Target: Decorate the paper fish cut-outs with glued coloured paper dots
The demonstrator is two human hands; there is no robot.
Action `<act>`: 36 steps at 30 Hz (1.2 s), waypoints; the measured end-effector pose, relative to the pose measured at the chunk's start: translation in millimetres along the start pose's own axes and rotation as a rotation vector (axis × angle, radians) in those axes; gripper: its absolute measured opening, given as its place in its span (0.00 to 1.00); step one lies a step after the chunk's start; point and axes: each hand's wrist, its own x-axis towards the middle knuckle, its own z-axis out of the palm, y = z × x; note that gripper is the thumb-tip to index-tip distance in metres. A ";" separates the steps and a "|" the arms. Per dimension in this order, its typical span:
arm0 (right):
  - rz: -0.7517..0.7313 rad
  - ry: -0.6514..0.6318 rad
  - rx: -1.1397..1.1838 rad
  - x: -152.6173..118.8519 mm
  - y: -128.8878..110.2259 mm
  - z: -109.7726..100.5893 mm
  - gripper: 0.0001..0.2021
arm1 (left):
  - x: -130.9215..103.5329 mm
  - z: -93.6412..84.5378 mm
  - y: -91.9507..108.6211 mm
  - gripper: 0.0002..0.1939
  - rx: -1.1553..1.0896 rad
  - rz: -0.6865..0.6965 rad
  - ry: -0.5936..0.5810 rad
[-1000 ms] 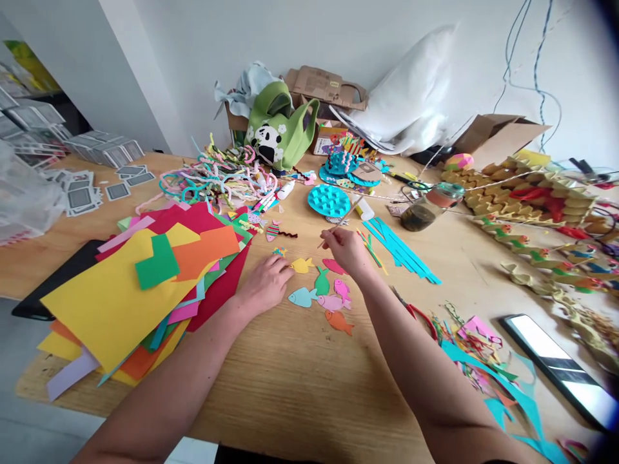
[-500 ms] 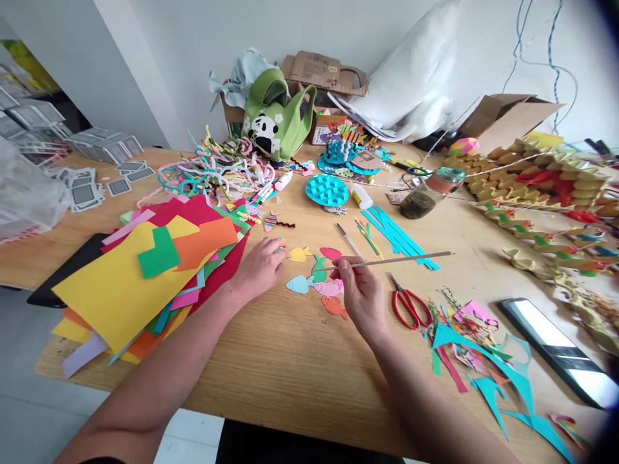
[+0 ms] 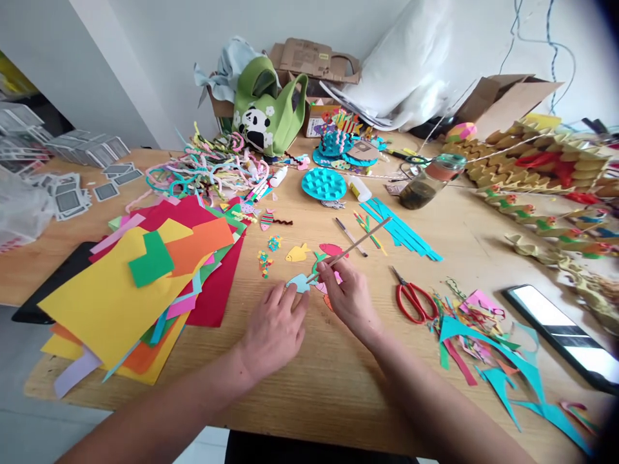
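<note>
My right hand [image 3: 349,293] pinches a thin wooden stick [image 3: 362,241], which slants up to the right. Its lower tip is over the tail of a light blue paper fish [image 3: 296,281]. The fingertips of my left hand [image 3: 278,325] rest at that fish's lower edge, spread and holding nothing. Around them lie a yellow paper fish [image 3: 296,252], a red fish [image 3: 331,249] and a green fish [image 3: 316,263]. Pink and orange fish are mostly hidden under my right hand. Small piles of coloured bits [image 3: 264,265] lie left of the yellow fish.
Stacked coloured paper [image 3: 91,299] covers the left side. Red-handled scissors [image 3: 414,301], paper scraps [image 3: 498,351] and a phone [image 3: 561,335] lie right. Farther back are blue strips [image 3: 403,229], a glass jar [image 3: 430,183], a blue disc [image 3: 324,185], pipe cleaners [image 3: 207,171] and a green bag [image 3: 271,109].
My left hand has moved from the small coloured bits down to the light blue fish, uncovering the bits. The stick has swung steeper, its tip now at the light blue fish's tail.
</note>
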 end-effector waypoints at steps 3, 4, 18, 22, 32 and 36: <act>-0.037 0.020 -0.038 4.4 -1.8 5.4 0.15 | 1.1 -1.3 -2.1 0.26 -0.003 -0.023 -0.013; -0.046 0.036 -0.045 5.2 -1.1 7.9 0.15 | 1.4 -2.0 -2.6 0.26 -0.004 -0.028 -0.016; -0.179 -0.039 -0.075 2.8 15.0 24.0 0.10 | 1.3 -2.2 -2.9 0.27 -0.004 -0.063 -0.072; -0.198 -0.045 -0.093 2.7 15.2 24.9 0.10 | 1.5 -1.6 -2.3 0.27 0.006 -0.061 -0.073; -0.192 -0.092 -0.100 1.4 19.7 27.7 0.09 | 3.0 -1.7 -1.3 0.25 -0.001 -0.072 -0.063; -0.185 -0.059 -0.069 0.5 17.7 26.1 0.10 | 2.6 -0.8 -1.8 0.24 -0.004 -0.069 -0.062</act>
